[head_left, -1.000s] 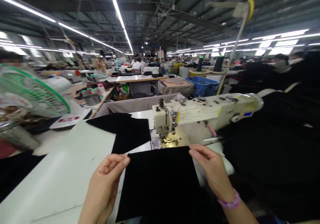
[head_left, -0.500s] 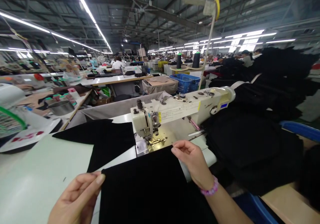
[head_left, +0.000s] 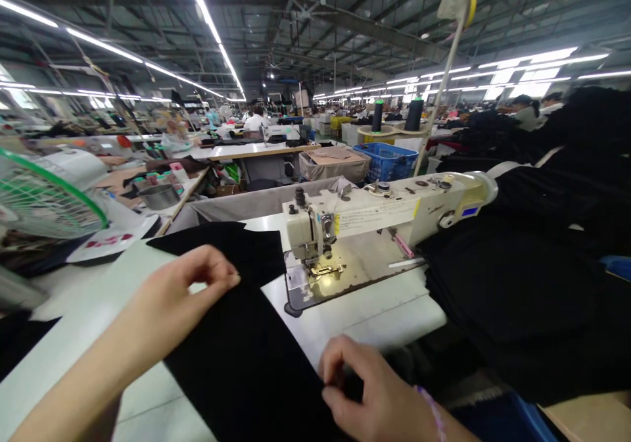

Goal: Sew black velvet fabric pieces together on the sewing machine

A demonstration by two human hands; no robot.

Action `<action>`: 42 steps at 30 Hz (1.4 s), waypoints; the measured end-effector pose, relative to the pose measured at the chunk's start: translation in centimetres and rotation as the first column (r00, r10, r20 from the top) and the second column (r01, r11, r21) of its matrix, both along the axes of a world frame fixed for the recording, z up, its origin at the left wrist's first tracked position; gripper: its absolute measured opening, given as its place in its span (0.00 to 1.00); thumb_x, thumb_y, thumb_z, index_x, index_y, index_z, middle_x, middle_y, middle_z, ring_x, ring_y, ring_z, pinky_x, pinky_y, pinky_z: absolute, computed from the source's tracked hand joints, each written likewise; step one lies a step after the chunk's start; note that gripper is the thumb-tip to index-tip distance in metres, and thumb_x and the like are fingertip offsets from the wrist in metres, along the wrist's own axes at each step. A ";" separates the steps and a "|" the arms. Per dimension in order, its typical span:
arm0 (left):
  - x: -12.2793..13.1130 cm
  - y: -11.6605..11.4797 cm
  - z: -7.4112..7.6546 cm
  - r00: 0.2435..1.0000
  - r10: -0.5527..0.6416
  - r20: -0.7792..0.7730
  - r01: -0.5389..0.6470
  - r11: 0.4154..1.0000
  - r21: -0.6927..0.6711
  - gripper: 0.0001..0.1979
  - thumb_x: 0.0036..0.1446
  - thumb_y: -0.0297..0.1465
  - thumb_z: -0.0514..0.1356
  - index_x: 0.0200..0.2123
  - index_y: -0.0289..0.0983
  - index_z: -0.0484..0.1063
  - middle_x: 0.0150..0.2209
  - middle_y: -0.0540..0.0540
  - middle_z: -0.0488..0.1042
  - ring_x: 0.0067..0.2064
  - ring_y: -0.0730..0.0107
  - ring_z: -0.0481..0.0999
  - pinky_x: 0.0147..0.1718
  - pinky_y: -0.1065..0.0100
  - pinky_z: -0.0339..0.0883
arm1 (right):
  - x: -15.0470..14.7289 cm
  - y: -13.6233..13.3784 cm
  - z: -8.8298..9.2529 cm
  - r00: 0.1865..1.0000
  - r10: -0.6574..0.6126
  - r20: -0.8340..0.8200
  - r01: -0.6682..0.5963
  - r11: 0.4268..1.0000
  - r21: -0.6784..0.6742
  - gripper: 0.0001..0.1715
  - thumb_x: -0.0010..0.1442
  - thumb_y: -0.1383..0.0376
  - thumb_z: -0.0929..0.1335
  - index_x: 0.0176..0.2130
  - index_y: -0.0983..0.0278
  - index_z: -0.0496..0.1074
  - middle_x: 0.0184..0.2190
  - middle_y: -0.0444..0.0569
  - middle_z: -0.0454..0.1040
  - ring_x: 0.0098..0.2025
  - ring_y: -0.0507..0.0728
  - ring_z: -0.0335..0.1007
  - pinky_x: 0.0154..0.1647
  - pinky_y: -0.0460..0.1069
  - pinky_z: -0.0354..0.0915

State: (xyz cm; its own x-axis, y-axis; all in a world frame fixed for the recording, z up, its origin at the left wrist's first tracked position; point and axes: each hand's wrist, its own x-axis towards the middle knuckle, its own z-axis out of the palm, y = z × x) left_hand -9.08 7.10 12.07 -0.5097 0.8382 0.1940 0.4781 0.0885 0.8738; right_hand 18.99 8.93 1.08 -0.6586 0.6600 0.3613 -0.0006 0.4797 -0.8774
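A black fabric panel [head_left: 246, 363] slants across the near side of the white table, spread between my two hands. My left hand [head_left: 200, 287] pinches its far corner, thumb against fingertips. Lower down at the right, my right hand [head_left: 359, 383] pinches the panel's right edge. Another black fabric piece [head_left: 261, 248] lies flat behind my left hand, partly covered, reaching up to the sewing machine. Beyond my hands stands the cream sewing machine [head_left: 379, 212]; its needle area [head_left: 320, 268] is lit and has no fabric under it.
Stacked black fabric [head_left: 513, 284] fills the right side. At the left stand a green-rimmed fan [head_left: 54, 192] and a metal bowl [head_left: 158, 196]. A blue basket [head_left: 387, 161] and thread cones [head_left: 414, 114] are behind the machine. Bare white tabletop [head_left: 365, 320] shows before it.
My left hand has moved up and away with its corner of the panel, while my right hand has come down nearer me. The panel has turned, and the view has shifted left.
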 end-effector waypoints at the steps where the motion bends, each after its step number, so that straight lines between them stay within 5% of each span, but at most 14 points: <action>1: 0.2 1.6 -0.2 0.975 -0.177 -0.135 0.169 0.983 -0.072 0.13 0.37 0.28 0.72 0.19 0.39 0.68 0.24 0.51 0.75 0.29 0.66 0.72 0.28 0.70 0.61 | -0.2 -0.8 -1.0 0.999 0.022 -0.028 -0.021 0.999 0.049 0.10 0.52 0.74 0.65 0.33 0.60 0.66 0.29 0.42 0.70 0.32 0.52 0.69 0.35 0.45 0.67; 3: 1.1 4.8 -2.2 0.879 -0.405 -0.252 0.363 0.910 -0.198 0.09 0.44 0.24 0.65 0.20 0.40 0.67 0.21 0.53 0.71 0.26 0.69 0.68 0.27 0.70 0.57 | -0.4 -1.9 -3.4 0.996 0.024 -0.081 -0.011 0.988 0.153 0.10 0.55 0.75 0.63 0.34 0.60 0.67 0.30 0.43 0.72 0.32 0.52 0.71 0.35 0.45 0.68; 5: 2.2 7.4 -5.6 0.853 -0.464 -0.239 0.414 0.880 -0.232 0.09 0.42 0.21 0.63 0.20 0.39 0.68 0.20 0.55 0.68 0.25 0.70 0.66 0.27 0.70 0.55 | -0.3 -2.1 -5.7 0.996 -0.033 -0.080 0.052 0.966 0.253 0.12 0.59 0.75 0.63 0.38 0.60 0.68 0.32 0.46 0.74 0.34 0.53 0.73 0.36 0.45 0.70; 9: 4.0 9.6 -11.9 0.873 -0.435 -0.219 0.398 0.897 -0.194 0.09 0.43 0.21 0.62 0.20 0.39 0.65 0.21 0.55 0.66 0.26 0.71 0.65 0.28 0.69 0.56 | 0.9 -1.2 -8.2 0.994 -0.105 0.041 0.073 0.879 0.471 0.15 0.63 0.77 0.60 0.44 0.63 0.70 0.36 0.51 0.76 0.38 0.56 0.75 0.40 0.48 0.73; 12: 4.1 9.3 -13.9 0.901 -0.388 -0.193 0.366 0.920 -0.139 0.08 0.47 0.27 0.62 0.22 0.40 0.64 0.23 0.53 0.67 0.28 0.69 0.66 0.30 0.68 0.59 | 1.7 -0.5 -8.4 0.985 -0.139 0.105 0.052 0.811 0.583 0.15 0.66 0.76 0.59 0.44 0.64 0.70 0.35 0.51 0.77 0.36 0.56 0.74 0.38 0.49 0.72; 17: 3.5 9.7 -14.4 0.910 -0.378 -0.170 0.361 0.924 -0.124 0.03 0.47 0.27 0.58 0.25 0.40 0.66 0.25 0.53 0.69 0.29 0.69 0.68 0.32 0.68 0.62 | 1.7 0.2 -7.9 0.976 -0.201 0.081 0.093 0.724 0.684 0.12 0.64 0.76 0.61 0.40 0.63 0.70 0.31 0.49 0.76 0.31 0.57 0.72 0.33 0.51 0.71; 24: 2.6 12.9 -14.9 0.923 -0.340 -0.179 0.298 0.928 -0.225 0.08 0.46 0.25 0.63 0.24 0.39 0.65 0.23 0.55 0.69 0.26 0.72 0.68 0.28 0.70 0.60 | 0.5 1.2 -7.1 0.978 -0.202 0.061 0.120 0.768 0.629 0.17 0.59 0.78 0.62 0.43 0.63 0.70 0.40 0.52 0.79 0.44 0.59 0.75 0.47 0.54 0.73; 34: 2.7 13.5 -14.1 0.891 -0.339 -0.301 0.267 0.929 -0.255 0.06 0.49 0.24 0.62 0.27 0.38 0.67 0.24 0.52 0.71 0.27 0.68 0.72 0.28 0.68 0.63 | 0.3 1.6 -6.7 0.978 -0.195 0.070 0.111 0.778 0.619 0.17 0.58 0.79 0.61 0.42 0.63 0.70 0.38 0.53 0.78 0.43 0.60 0.76 0.46 0.55 0.75; 39: 5.4 8.1 -12.3 0.840 -0.255 -0.479 0.206 0.966 -0.153 0.03 0.56 0.27 0.61 0.36 0.37 0.71 0.41 0.39 0.74 0.46 0.51 0.73 0.46 0.54 0.66 | 0.6 1.5 -6.7 0.978 -0.173 0.118 0.066 0.788 0.613 0.18 0.56 0.79 0.63 0.44 0.63 0.70 0.41 0.54 0.78 0.46 0.60 0.75 0.50 0.55 0.74; 41: 6.8 4.2 -12.2 0.775 -0.382 -0.503 0.335 0.924 -0.186 0.02 0.60 0.30 0.59 0.34 0.39 0.72 0.38 0.42 0.74 0.42 0.55 0.74 0.43 0.56 0.69 | 0.7 1.5 -6.5 0.979 -0.160 0.125 0.054 0.801 0.597 0.19 0.56 0.79 0.63 0.44 0.64 0.71 0.41 0.54 0.78 0.47 0.61 0.75 0.50 0.55 0.74; 42: 7.4 2.3 -12.4 0.677 -0.537 -0.504 0.496 0.838 -0.227 0.05 0.62 0.29 0.57 0.35 0.40 0.72 0.36 0.44 0.75 0.39 0.59 0.75 0.40 0.60 0.71 | 0.7 1.5 -6.5 0.980 -0.154 0.126 0.051 0.807 0.588 0.19 0.56 0.79 0.63 0.44 0.64 0.71 0.41 0.54 0.78 0.47 0.61 0.74 0.50 0.55 0.74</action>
